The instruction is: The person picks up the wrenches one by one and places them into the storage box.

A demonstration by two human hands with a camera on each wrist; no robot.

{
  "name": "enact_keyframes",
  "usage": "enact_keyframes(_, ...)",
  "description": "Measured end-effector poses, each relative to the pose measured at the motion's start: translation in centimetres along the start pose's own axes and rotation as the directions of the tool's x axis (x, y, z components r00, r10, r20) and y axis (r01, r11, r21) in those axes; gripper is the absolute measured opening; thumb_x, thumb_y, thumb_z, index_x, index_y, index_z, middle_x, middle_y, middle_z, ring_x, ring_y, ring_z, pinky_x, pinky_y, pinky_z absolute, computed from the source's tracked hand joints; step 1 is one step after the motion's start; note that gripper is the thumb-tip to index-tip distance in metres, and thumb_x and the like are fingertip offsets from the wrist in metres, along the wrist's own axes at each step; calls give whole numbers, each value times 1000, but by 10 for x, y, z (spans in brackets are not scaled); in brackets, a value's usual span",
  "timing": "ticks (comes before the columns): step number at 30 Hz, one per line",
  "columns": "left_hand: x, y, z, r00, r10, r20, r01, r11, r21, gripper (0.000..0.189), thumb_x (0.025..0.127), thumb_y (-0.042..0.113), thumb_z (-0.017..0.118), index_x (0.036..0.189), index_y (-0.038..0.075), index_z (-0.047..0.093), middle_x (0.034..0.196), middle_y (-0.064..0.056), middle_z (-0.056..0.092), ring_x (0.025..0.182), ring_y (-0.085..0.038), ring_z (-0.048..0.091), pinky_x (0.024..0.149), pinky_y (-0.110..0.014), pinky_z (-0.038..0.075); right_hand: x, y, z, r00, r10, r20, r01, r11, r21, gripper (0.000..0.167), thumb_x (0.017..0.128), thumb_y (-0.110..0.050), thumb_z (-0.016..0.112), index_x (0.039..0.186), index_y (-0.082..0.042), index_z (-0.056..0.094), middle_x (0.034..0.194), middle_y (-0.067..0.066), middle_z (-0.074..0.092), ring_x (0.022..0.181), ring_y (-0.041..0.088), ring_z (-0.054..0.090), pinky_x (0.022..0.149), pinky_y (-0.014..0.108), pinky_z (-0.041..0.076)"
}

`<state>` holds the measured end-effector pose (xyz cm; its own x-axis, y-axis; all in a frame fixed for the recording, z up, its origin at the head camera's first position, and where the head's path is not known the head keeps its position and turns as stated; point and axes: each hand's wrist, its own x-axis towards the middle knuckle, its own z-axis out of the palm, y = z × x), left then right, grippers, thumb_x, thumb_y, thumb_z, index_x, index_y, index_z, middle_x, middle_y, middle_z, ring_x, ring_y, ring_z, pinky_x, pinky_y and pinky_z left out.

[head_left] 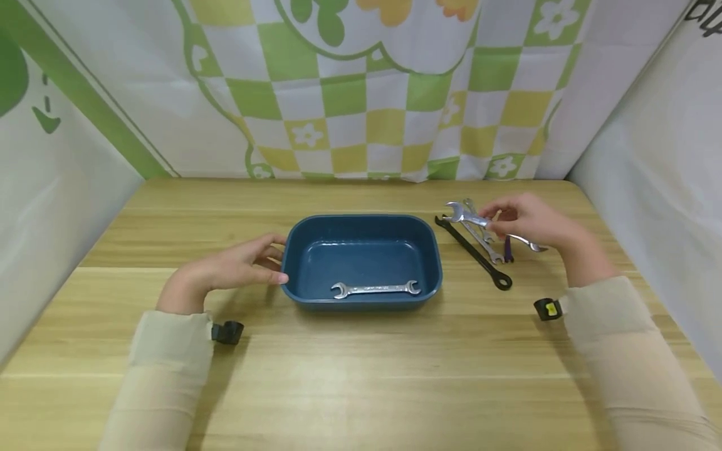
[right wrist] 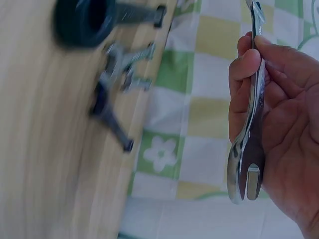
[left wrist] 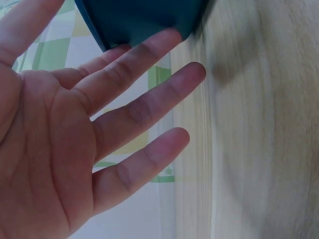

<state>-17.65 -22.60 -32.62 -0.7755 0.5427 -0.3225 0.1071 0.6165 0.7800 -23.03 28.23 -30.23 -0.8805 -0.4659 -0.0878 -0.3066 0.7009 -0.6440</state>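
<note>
A blue rectangular tray [head_left: 361, 305] stands on the table with a silver open-end wrench [head_left: 375, 289] lying inside along its near wall. At the tray's left end, my left hand [head_left: 239, 262] touches it, thumb at the rim and fingers loosely extended, as the left wrist view shows. My right hand [head_left: 527, 220] pinches a silver wrench [right wrist: 254, 119] by its shaft, raised above the other wrenches on the right. Beneath it lie a long black wrench [head_left: 474, 252], a purple wrench [head_left: 508, 249] partly hidden by the held one, and smaller silver wrenches [head_left: 484, 241].
The wooden table [head_left: 361, 376] runs back to a checkered green and yellow curtain [head_left: 389, 125]. White cloth walls stand at both sides. A small black camera mount sits on each wrist, just above the tabletop.
</note>
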Motion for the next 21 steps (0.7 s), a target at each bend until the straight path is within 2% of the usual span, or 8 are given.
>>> enact_keyframes(7, 0, -1, 0, 1000, -23, 12, 23, 1000, -1, 71, 95, 34, 67, 150, 12, 28, 150, -25, 44, 137, -42, 47, 109, -57, 41, 21, -28, 12, 998, -60, 32, 60, 998, 6, 28, 96, -7, 61, 123, -1, 65, 79, 10, 68, 68, 15, 61, 58, 28, 47)
enact_keyframes(15, 2, -3, 1, 999, 28, -37, -27, 1000, 11, 72, 89, 31, 75, 146, 10, 36, 148, -20, 45, 135, -43, 47, 104, -56, 46, 42, -55, 29, 985, -150, 80, 148, 988, 36, 25, 94, -4, 62, 118, 1, 68, 74, 9, 65, 63, 14, 57, 54, 25, 42)
enact_keyframes(17, 3, -2, 1, 998, 34, -43, -34, 999, 6, 73, 87, 29, 78, 145, 10, 37, 147, -20, 46, 134, -43, 48, 103, -56, 46, 46, -62, 34, 980, -172, 103, 168, 985, 48, 25, 95, -4, 62, 118, 2, 68, 76, 11, 67, 63, 16, 58, 55, 24, 43)
enact_keyframes(21, 4, -1, 1, 999, 33, -43, -33, 999, 2, 74, 86, 27, 79, 145, 8, 37, 146, -21, 47, 132, -43, 49, 103, -55, 47, 54, -71, 45, 972, -192, 138, 185, 981, 62, 23, 96, -3, 61, 117, 0, 69, 92, 18, 71, 65, 20, 60, 59, 27, 49)
